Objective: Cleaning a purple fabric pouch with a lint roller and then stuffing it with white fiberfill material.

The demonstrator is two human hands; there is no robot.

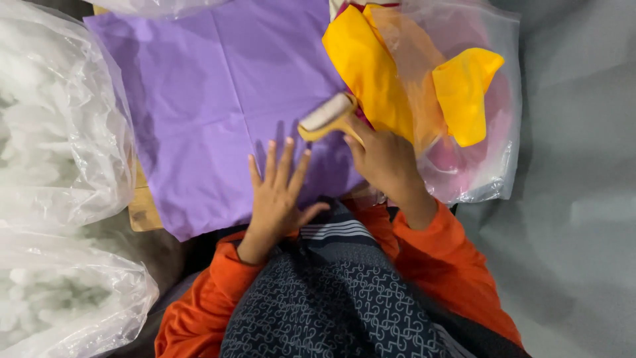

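Rolling over purple fabric
Right hand grips a lint roller on the purple cloth; left hand lies flat near it.

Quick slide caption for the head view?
Left hand flat on purple cloth; right hand holds a roller.

Matt smooth purple cloth, wooden-handled roller, glossy crinkled plastic bag, yellow cloth
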